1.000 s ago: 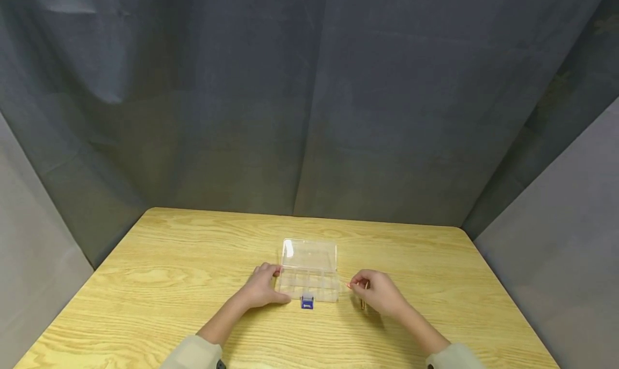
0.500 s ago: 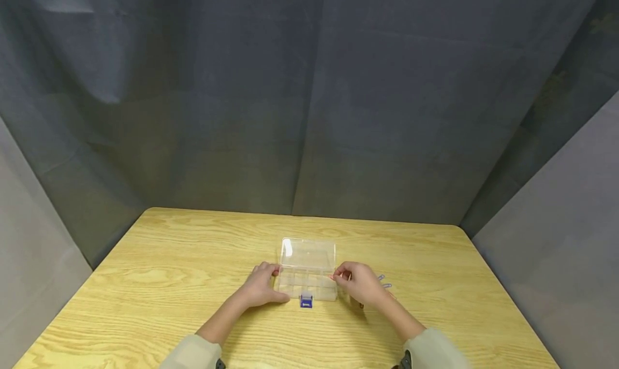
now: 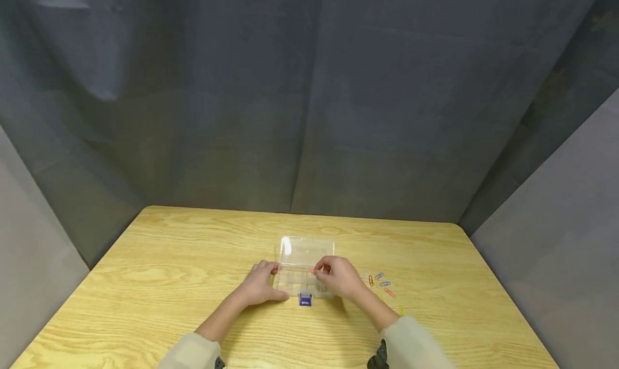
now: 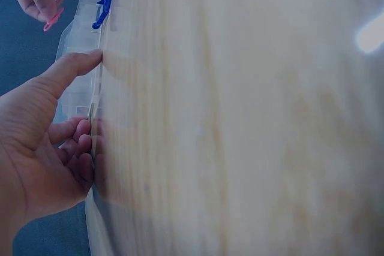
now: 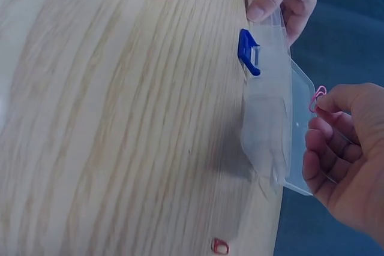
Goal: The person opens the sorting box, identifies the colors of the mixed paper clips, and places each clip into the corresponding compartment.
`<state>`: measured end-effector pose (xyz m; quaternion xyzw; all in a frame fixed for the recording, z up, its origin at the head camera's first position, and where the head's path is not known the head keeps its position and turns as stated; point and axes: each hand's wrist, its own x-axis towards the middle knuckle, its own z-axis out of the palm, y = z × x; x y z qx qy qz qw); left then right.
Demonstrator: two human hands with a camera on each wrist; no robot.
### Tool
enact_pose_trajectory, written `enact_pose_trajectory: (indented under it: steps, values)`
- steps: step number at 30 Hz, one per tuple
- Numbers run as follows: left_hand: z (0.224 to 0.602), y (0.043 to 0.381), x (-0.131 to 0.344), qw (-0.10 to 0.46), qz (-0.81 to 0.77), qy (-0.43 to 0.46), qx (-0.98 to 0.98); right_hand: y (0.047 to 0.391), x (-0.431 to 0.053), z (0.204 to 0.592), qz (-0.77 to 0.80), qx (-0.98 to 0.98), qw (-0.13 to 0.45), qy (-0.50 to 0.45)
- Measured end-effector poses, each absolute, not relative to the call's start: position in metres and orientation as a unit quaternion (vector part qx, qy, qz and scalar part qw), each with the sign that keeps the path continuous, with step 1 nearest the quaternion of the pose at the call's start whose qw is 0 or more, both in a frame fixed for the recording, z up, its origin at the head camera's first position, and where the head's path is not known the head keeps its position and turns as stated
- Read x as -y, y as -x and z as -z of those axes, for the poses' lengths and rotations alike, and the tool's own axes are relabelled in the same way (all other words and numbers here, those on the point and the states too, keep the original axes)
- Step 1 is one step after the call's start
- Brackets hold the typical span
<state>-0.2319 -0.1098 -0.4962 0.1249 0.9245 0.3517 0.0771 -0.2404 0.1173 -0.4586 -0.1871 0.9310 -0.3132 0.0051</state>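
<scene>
A clear plastic compartment box (image 3: 292, 289) stands on the table with its lid (image 3: 307, 250) raised at the back. Its blue latch (image 3: 305, 299) hangs at the front. My left hand (image 3: 258, 284) grips the box's left end, thumb at the front edge and fingers curled at the side. Between the thumb and forefinger of my right hand (image 3: 338, 276) is a pink paper clip (image 4: 53, 21), held above the box's compartments. The right wrist view shows the clip's looped end sticking out past the fingertips.
To the right of the box lie several loose paper clips, among them a blue one (image 3: 384, 284), a red one (image 3: 389, 292), a brown one (image 3: 371, 281) and a yellow one (image 3: 401, 310). Dark curtain (image 3: 300, 100) hangs behind the wooden table (image 3: 203, 251).
My right hand has moved left with the pink paper clip, from beside the box to over it, uncovering the loose clips. My left hand has kept its place on the box.
</scene>
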Motion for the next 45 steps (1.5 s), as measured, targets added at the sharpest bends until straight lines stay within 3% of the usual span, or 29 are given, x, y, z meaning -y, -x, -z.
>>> enact_pose_trajectory:
  steps: [26, 45]
  values:
    - [0.497, 0.230, 0.109, 0.068, -0.346, -0.122, -0.928, 0.244, -0.070, 0.466, 0.305, -0.936, 0.005, 0.179]
    - [0.500, 0.230, 0.107, 0.069, -0.345, -0.123, -0.928, 0.247, -0.061, 0.474, 0.284, -0.944, 0.003, 0.168]
